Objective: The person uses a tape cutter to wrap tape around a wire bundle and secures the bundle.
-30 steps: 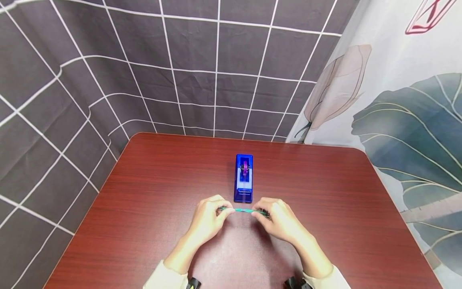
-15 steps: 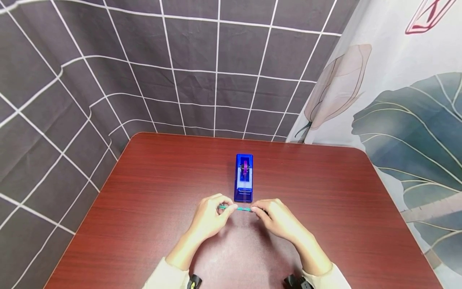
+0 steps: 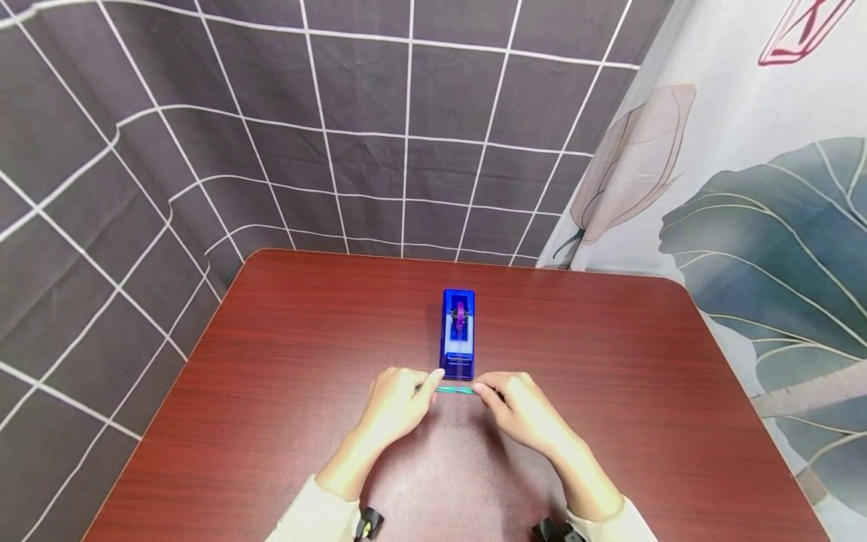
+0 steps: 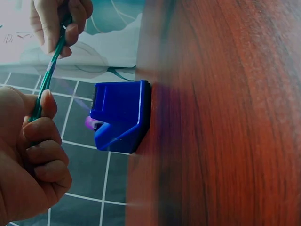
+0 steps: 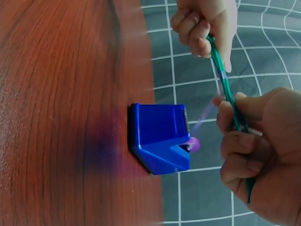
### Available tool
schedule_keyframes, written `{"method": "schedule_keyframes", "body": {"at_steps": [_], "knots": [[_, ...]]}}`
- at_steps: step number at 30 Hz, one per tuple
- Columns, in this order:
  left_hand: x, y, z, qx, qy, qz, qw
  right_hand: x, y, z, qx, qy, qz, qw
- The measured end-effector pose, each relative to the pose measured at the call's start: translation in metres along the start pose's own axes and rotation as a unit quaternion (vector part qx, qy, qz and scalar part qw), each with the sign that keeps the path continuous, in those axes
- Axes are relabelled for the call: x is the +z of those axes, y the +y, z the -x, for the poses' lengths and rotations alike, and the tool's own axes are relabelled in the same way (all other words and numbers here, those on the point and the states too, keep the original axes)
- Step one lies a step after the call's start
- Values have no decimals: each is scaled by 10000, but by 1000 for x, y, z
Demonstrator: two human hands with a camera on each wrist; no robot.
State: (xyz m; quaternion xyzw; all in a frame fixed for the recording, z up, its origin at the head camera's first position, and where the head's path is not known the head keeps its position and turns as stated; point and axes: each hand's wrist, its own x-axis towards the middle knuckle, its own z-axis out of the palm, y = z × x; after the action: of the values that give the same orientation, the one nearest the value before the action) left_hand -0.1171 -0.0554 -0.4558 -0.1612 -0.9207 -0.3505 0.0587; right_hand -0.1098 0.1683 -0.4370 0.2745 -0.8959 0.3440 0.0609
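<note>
A thin bundle of green wires (image 3: 455,390) stretches between both hands, just in front of a blue tape dispenser (image 3: 458,369). My left hand (image 3: 393,408) grips one end with curled fingers, its thumb lying toward the dispenser's front corner in the head view. The other end is pinched by thumb and fingers of my right hand (image 3: 523,408); its tail sticks out below the palm in the right wrist view. From the dispenser's purple roll (image 5: 194,144), a clear tape strip (image 5: 205,112) runs up to the middle of the bundle (image 5: 225,89).
The dispenser stands on a reddish-brown wooden table (image 3: 305,324). Behind the table hangs a dark grey curtain (image 3: 359,90) with white grid lines. A pale leaf-patterned curtain (image 3: 738,113) borders the right side.
My left thumb has lifted and shifted forward toward the dispenser, and the left hand has turned slightly. The right hand has barely moved. The dispenser stays in place.
</note>
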Motion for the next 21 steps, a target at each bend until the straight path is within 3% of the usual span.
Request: {"method": "schedule_keyframes", "body": {"at_steps": [9,21], "knots": [[0,1,2,168,175,-35,9997,-4,-5,-4,759,-264,-29,9968],[3,-4,3,248,389,-55,9989,-3,-9,-5,822,-250,-140,9962]]}}
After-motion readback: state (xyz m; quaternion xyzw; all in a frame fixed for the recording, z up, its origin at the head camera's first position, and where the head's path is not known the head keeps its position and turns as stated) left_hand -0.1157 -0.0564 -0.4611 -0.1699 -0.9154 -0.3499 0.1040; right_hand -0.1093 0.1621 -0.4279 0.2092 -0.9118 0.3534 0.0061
